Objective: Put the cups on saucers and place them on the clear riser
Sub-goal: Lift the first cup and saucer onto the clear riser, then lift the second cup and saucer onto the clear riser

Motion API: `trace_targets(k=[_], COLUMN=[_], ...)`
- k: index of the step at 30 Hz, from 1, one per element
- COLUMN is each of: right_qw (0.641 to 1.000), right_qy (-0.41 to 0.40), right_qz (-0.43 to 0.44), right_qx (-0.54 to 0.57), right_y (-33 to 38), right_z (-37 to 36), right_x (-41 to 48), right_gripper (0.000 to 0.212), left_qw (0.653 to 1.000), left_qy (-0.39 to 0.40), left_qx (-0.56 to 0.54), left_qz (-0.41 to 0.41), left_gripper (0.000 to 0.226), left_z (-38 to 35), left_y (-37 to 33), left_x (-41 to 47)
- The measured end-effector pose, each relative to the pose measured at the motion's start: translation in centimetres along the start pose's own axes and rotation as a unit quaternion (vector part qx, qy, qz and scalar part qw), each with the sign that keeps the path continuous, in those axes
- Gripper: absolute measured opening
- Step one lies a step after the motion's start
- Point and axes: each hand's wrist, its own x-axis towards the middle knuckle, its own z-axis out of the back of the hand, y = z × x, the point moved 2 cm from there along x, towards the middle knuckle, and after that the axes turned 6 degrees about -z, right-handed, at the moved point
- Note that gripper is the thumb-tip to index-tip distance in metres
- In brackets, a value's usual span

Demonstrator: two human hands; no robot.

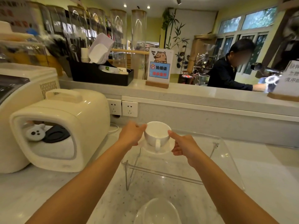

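Note:
A white cup (157, 132) stands on a white saucer (168, 147), its handle turned toward me. Both sit at the far left part of the clear riser (202, 160). My left hand (131, 134) holds the saucer's left edge, thumb against the cup's rim. My right hand (182, 145) grips the saucer's right edge, thumb on the cup's other side. A second white cup on a saucer (157, 210) lies at the bottom of the view, on the counter in front of the riser, blurred.
A cream appliance (64, 126) stands left of the riser, wall sockets (123, 108) behind it. A raised ledge (194, 92) carries a black organiser (100, 75) and a sign (159, 68). A person (229, 70) works beyond the ledge.

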Motion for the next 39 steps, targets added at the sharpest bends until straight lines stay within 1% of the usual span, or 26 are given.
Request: trace_targets(k=[4,7,14,16,18,20,24,26,29,31,33,35,37,38,39], right_qw=[1.0,0.998,0.995,0.993,0.991,0.991,0.986,0.982,0.974,0.973,0.976,0.983,0.989,0.991,0.991], right_qy=[-0.003,-0.002,0.011,0.011,-0.002,-0.011,0.001,0.009,0.023,0.033,0.033,0.029,0.021,0.017,0.018], right_qz=[0.0,0.003,0.0,-0.003,0.004,0.029,0.114,0.162,0.215,0.224,0.204,0.158,0.093,0.056,0.016], right_qx=[-0.024,-0.063,-0.103,-0.117,-0.132,-0.129,-0.121,-0.097,-0.061,-0.054,-0.066,-0.088,-0.113,-0.123,-0.129], right_y=[0.1,0.2,0.6,0.8,0.9,1.1,0.9,0.1,-1.7,-3.6,-6.0,-8.7,-11.2,-12.4,-13.5], right_z=[0.2,0.2,0.7,0.9,1.3,1.9,3.6,4.2,4.5,4.3,3.9,3.3,2.8,2.5,2.3], right_x=[0.5,0.7,0.2,0.1,-0.3,-1.1,-4.5,-7.0,-10.7,-12.6,-13.7,-14.0,-13.7,-13.5,-13.3], right_gripper=[0.044,0.047,0.049,0.05,0.047,0.038,0.026,0.017,0.012,0.011,0.011,0.01,0.006,0.012,0.025], left_qw=[0.998,0.995,0.991,0.988,0.985,0.982,0.976,0.97,0.97,0.976,0.983,0.989,0.992,0.992,0.992], left_qy=[-0.02,-0.026,-0.002,-0.002,-0.013,-0.035,-0.078,-0.1,-0.102,-0.096,-0.076,-0.04,-0.001,0.016,0.032], left_qx=[0.062,0.092,0.131,0.154,0.174,0.176,0.141,0.135,0.11,0.103,0.116,0.13,0.128,0.122,0.118], left_qz=[-0.022,-0.013,0.0,0.0,-0.014,-0.054,-0.146,-0.175,-0.191,-0.167,-0.117,-0.06,-0.01,0.014,0.039], left_gripper=[0.04,0.041,0.046,0.048,0.05,0.048,0.038,0.035,0.032,0.035,0.041,0.048,0.055,0.059,0.063], left_z=[-0.1,-0.1,-0.2,0.1,0.6,1.5,3.6,4.1,3.7,2.8,1.7,0.5,-0.6,-1.0,-1.4], left_y=[0.3,0.4,0.2,0.0,-0.4,-1.2,-1.8,-1.1,1.0,2.9,5.4,7.8,10.0,10.9,11.7], left_x=[0.3,0.5,0.9,0.8,0.4,-0.3,-4.3,-7.3,-12.0,-14.4,-16.2,-17.3,-17.9,-18.1,-18.2])
